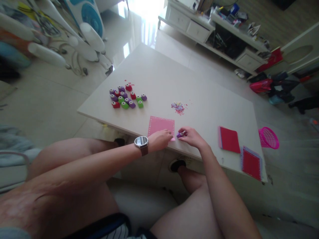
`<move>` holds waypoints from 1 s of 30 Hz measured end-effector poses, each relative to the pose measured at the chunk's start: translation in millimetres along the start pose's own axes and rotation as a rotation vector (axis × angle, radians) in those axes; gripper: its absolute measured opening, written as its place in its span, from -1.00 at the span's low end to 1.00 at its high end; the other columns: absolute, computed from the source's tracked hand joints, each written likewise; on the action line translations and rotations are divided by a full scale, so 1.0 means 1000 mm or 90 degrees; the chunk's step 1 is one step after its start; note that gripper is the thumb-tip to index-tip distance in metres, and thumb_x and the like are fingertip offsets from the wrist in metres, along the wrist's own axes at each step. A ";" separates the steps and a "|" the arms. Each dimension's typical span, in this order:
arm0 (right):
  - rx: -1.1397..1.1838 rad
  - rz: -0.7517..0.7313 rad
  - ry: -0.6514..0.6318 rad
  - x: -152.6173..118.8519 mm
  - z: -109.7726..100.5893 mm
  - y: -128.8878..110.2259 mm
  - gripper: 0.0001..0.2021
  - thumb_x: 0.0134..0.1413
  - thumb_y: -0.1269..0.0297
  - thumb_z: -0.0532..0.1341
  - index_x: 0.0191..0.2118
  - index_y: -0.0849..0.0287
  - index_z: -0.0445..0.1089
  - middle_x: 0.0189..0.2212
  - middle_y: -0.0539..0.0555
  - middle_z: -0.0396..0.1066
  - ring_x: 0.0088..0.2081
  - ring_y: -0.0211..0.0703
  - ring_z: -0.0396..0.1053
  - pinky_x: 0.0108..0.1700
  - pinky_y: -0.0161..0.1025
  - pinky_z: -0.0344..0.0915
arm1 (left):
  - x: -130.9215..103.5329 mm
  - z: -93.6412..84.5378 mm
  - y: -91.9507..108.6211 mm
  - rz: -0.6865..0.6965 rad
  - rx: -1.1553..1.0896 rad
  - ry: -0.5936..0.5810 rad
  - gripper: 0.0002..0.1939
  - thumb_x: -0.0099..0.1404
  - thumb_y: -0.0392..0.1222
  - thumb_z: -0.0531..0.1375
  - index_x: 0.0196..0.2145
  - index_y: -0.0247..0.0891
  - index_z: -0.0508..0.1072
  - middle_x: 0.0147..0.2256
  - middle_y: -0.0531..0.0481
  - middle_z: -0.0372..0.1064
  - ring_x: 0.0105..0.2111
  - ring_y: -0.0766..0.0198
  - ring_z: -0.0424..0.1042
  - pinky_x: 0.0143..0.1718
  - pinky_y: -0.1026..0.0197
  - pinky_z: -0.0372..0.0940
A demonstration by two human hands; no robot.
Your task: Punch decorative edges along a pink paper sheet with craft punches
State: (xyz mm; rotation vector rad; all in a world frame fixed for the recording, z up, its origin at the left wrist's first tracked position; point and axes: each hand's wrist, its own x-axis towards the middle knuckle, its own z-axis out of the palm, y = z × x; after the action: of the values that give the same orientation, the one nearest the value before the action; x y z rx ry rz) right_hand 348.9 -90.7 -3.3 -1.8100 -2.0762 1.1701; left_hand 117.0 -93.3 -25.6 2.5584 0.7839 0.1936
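Observation:
A pink sheet of paper [161, 124] with small punched holes along its visible edges lies at the table's front edge. My left hand [161, 138], wearing a watch at the wrist, covers its lower part, with fingers closed at the lower right corner. Just right of the sheet, my right hand [191, 136] grips a small purple craft punch [179, 135] between thumb and fingers. The punch is apart from the paper. Several red, green and purple craft punches [124, 105] stand grouped at the left. A pile of tiny paper cutouts [178, 107] lies beyond the sheet.
On the white table [199, 96], a red stack of sheets [229, 139] and another red stack on lilac paper [251, 162] lie at the right. Red scraps [129, 83] lie behind the punches. A pink basket [269, 137] stands beyond the right edge.

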 end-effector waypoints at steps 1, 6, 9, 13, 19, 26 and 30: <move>0.005 -0.022 -0.008 0.001 0.001 0.001 -0.72 -0.03 0.49 0.35 -0.13 0.19 0.52 -0.19 0.08 0.54 -0.23 -0.21 0.50 -0.13 -0.31 0.41 | 0.000 0.002 -0.001 0.004 0.002 0.006 -0.77 0.32 -0.43 0.13 -0.18 -0.37 0.58 -0.18 -0.22 0.51 -0.14 0.10 0.47 -0.04 0.11 0.36; -0.007 -0.057 -0.023 0.002 0.002 0.005 -0.80 0.08 0.46 0.30 -0.16 0.16 0.56 -0.16 0.07 0.52 -0.29 -0.26 0.46 -0.15 -0.30 0.39 | 0.001 0.004 -0.002 0.014 0.009 0.007 -0.79 0.32 -0.43 0.14 -0.19 -0.37 0.57 -0.18 -0.22 0.50 -0.15 0.09 0.45 -0.06 0.10 0.35; -0.010 -0.023 -0.017 0.001 0.000 0.005 -0.87 0.13 0.36 0.32 -0.17 0.16 0.55 -0.24 0.05 0.56 -0.27 -0.21 0.46 -0.16 -0.29 0.37 | 0.003 0.000 0.001 0.015 0.024 -0.007 -0.80 0.32 -0.43 0.14 -0.21 -0.37 0.57 -0.19 -0.22 0.50 -0.15 0.09 0.44 -0.06 0.10 0.33; -0.016 -0.008 -0.014 -0.001 -0.001 0.003 -0.88 0.19 0.29 0.31 -0.18 0.17 0.54 -0.23 0.06 0.58 -0.25 -0.19 0.47 -0.16 -0.29 0.34 | 0.004 -0.002 0.003 0.010 0.033 -0.016 -0.81 0.33 -0.42 0.13 -0.21 -0.39 0.56 -0.18 -0.23 0.49 -0.14 0.09 0.42 -0.04 0.10 0.31; -0.017 -0.009 -0.012 -0.001 -0.003 0.003 -0.86 0.20 0.26 0.31 -0.17 0.16 0.55 -0.23 0.07 0.59 -0.25 -0.17 0.46 -0.15 -0.27 0.34 | 0.005 -0.005 0.006 0.015 0.049 -0.024 -0.79 0.33 -0.43 0.12 -0.19 -0.38 0.55 -0.15 -0.23 0.49 -0.13 0.09 0.41 -0.02 0.09 0.29; -0.031 -0.059 -0.019 0.001 -0.004 0.008 -0.65 -0.02 0.66 0.11 -0.28 0.18 0.57 -0.14 0.09 0.55 -0.15 -0.19 0.46 -0.04 -0.28 0.35 | 0.005 -0.004 0.005 0.009 0.052 -0.029 -0.80 0.34 -0.43 0.11 -0.24 -0.37 0.55 -0.16 -0.23 0.49 -0.12 0.08 0.41 -0.03 0.09 0.29; -0.063 -0.052 0.026 0.001 -0.004 0.005 -0.71 -0.03 0.57 0.23 -0.17 0.17 0.54 -0.13 0.10 0.53 -0.12 -0.15 0.46 -0.05 -0.27 0.37 | 0.005 -0.003 0.004 0.006 0.049 -0.028 -0.83 0.33 -0.42 0.13 -0.26 -0.35 0.53 -0.15 -0.22 0.48 -0.09 0.07 0.39 -0.06 0.09 0.29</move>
State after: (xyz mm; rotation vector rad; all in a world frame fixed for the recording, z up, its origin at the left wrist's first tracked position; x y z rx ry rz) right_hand 355.2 -88.5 -4.3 -1.7573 -2.1984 1.0178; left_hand 122.5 -92.9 -21.2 2.6304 0.7770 0.1126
